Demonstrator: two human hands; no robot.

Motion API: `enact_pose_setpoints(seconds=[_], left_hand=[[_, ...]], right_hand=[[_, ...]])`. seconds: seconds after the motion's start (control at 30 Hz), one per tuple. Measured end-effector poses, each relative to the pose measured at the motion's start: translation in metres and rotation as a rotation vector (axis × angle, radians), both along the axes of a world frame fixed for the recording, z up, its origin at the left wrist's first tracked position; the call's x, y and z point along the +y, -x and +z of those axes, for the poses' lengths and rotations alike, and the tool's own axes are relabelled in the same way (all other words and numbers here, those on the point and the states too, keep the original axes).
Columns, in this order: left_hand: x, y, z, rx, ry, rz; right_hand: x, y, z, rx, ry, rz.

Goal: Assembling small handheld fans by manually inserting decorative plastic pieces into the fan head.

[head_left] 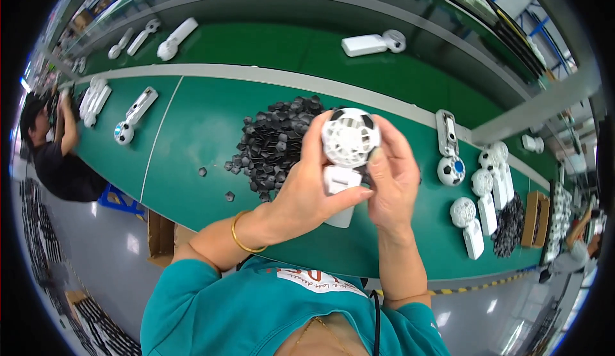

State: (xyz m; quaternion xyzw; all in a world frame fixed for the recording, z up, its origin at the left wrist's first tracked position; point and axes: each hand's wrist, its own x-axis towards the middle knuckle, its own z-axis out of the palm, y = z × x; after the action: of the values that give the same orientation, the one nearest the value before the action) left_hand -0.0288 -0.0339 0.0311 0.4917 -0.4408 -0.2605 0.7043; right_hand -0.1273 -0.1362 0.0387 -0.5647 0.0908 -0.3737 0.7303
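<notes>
Above the green worktable I hold a white handheld fan (pixel 349 143) whose round head is a slatted cage patterned like a football. Black pentagon patches sit along its upper edge and one side. My left hand (pixel 296 192) wraps the left of the head and the neck, its thumb lying across the white handle. My right hand (pixel 394 186) closes round the right of the head, with the thumb pressed near a black patch. Part of the handle hides behind my hands. Just beyond my left hand lies a heap of loose black pentagon pieces (pixel 272 141).
To the right lie several white fans, one with a blue centre (pixel 451 171), beside a second black heap (pixel 509 224) and a cardboard box (pixel 535 220). Another fan (pixel 134 115) rests left. A green conveyor belt (pixel 269 45) carries more fans behind. A co-worker (pixel 54 144) stands far left.
</notes>
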Motion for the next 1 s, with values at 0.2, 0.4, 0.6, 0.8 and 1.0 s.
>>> enact_pose_setpoints(seconds=[0.2,0.4,0.6,0.8,1.0], left_hand=[[-0.064,-0.056,0.029,-0.084,-0.074,-0.247],[-0.166,-0.163,0.022,-0.335,-0.327,0.222],[-0.232,-0.256,-0.062,-0.534,-0.494,0.583],[-0.190,-0.323,-0.072,-0.992,-0.553,1.006],[-0.050,-0.437,-0.065,-0.996,-1.280,1.184]], right_hand=[[-0.035,-0.014,0.006,0.091,0.031,-0.312],[-0.050,0.025,-0.030,0.296,0.155,-0.477],[-0.037,0.056,-0.052,0.449,0.263,-0.630],[-0.035,0.074,-0.055,0.499,0.337,-0.709],[-0.036,0.085,-0.050,0.586,0.402,-0.784]])
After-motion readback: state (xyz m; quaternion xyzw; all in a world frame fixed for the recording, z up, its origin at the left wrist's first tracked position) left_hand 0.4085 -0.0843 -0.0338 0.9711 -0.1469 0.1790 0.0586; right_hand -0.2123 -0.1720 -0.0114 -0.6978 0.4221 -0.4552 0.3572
